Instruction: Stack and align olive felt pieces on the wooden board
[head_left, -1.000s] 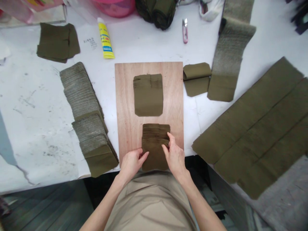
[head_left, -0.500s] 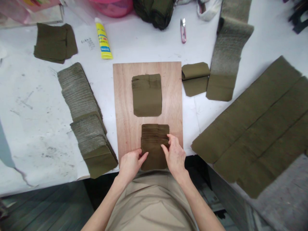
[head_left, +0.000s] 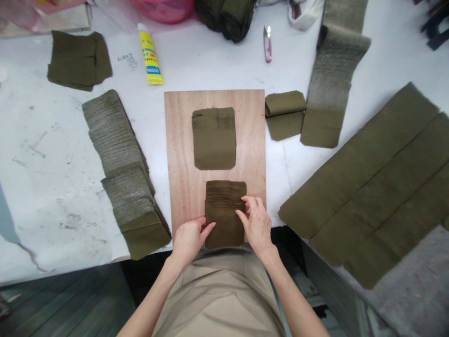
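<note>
Olive-brown cloth lay layered in a near stack [head_left: 224, 229] at the body-side end of a wooden board [head_left: 182, 145], with both hands at its sides. Both forearms reached forward from the bottom of the view, angling inward. The left hand [head_left: 188, 238] rested low at the left edge, its back up, thumb slanting over the top layer and forefinger beside the edge; the gap between them was narrow, and whether they pinched the cloth could not be told. The right hand [head_left: 257, 223] sat slightly higher on the right, wrist bent inward and fingers curled. Its thumb and forefinger pointed left over the cloth, their tips modestly parted, one above the other.

Beyond the near stack, a far cloth piece [head_left: 213, 145] lay flat on the board, well clear of both hands. Left of the board was a fanned grey-and-olive stack [head_left: 126, 173]; right of it, a folded piece [head_left: 286, 114].
</note>
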{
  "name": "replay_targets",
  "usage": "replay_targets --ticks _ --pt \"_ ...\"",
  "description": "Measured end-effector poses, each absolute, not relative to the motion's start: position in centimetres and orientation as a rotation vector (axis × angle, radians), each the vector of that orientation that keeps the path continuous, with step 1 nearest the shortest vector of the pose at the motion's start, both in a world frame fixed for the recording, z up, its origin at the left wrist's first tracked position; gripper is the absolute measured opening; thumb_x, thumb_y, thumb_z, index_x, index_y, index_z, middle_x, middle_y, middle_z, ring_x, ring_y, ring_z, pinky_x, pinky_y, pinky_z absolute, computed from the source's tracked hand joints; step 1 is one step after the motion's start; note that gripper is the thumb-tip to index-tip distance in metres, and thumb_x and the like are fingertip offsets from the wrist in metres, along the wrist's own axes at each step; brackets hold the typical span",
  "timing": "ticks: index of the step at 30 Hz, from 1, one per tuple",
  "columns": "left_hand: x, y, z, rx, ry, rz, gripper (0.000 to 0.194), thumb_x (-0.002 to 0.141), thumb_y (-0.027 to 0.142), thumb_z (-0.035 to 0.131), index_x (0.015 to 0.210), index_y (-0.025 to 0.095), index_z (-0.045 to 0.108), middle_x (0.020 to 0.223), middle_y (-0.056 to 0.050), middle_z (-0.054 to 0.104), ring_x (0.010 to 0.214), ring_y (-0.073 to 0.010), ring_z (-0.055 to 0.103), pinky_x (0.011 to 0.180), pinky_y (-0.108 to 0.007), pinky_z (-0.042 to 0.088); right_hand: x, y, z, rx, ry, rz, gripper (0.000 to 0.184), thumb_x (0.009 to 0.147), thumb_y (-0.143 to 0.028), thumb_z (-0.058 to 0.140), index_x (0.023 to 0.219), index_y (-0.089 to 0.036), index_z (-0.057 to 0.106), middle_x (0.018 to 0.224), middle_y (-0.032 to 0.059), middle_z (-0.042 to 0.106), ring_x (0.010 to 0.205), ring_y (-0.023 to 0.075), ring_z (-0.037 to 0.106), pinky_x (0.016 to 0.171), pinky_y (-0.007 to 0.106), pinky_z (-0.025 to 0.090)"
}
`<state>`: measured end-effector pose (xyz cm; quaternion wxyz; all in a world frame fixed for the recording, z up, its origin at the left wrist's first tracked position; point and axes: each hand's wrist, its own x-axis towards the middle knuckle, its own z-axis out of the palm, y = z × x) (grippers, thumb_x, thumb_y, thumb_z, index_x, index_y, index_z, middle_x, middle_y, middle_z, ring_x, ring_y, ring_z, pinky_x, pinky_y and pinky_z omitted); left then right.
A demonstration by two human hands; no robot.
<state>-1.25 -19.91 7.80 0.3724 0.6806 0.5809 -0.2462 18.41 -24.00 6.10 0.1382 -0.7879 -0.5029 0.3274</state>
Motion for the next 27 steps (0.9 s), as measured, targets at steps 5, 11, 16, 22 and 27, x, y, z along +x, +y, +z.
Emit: replay_targets --ticks 5,11,16,22,27 --pt "-1.1 -19.7 7.9 1.745 1.476 -0.643 0.04 0.09 0.048 0.045 0.064 0.019 0.051 0.058 -0.001 0.059 0.054 -0.0138 0.052 0.053 -0.024 0.022 18.4 -23.9 6.2 -2.284 -1.492 0.952 0.026 0.085 -0.022 0.058 0.11 -0.027 0.054 0.099 0.0024 0.055 0.08 0.0169 0.059 0.065 0.028 0.046" --pt "-0.9 -19.7 8.1 1.756 1.483 -0.71 0.038 0.09 0.05 0.044 0.069 0.02 0.054 0.063 -0.002 0.063 0.058 -0.0156 0.057 0.054 -0.024 0.024 18.6 -23.3 6.3 -2.316 -1.531 0.953 0.02 0.083 -0.022 0.061 0.101 -0.026 0.055 0.093 0.0007 0.054 0.08 0.0166 0.057 0.064 0.027 0.042" --pt "-0.7 -19.8 8.2 1.84 1.56 -0.702 0.031 0.088 0.051 0.049 0.087 0.021 0.053 0.072 -0.001 0.066 0.061 -0.0163 0.06 0.054 -0.024 0.026 18.7 -22.9 6.4 -2.279 -1.61 0.948 0.012 0.082 -0.02 0.061 0.091 -0.024 0.055 0.09 0.0001 0.053 0.08 0.016 0.056 0.065 0.027 0.041" --pt "-0.6 -19.7 8.2 1.911 1.583 -0.651 0.033 0.086 0.051 0.053 0.096 0.021 0.047 0.078 -0.001 0.065 0.065 -0.0183 0.063 0.053 -0.025 0.033 18.8 -22.6 6.5 -2.259 -1.708 0.902 0.019 0.081 -0.018 0.063 0.096 -0.024 0.053 0.095 0.0016 0.054 0.087 0.0183 0.053 0.066 0.029 0.041" --pt "-0.6 -20.0 8.2 1.94 1.649 -0.556 0.043 0.083 0.047 0.06 0.111 0.018 0.047 0.089 -0.005 0.064 0.08 -0.0224 0.065 0.062 -0.027 0.044 18.6 -22.4 6.6 -2.234 -1.845 0.861 0.012 0.081 -0.018 0.062 0.082 -0.023 0.052 0.083 0.0015 0.052 0.081 0.0194 0.05 0.065 0.031 0.037"
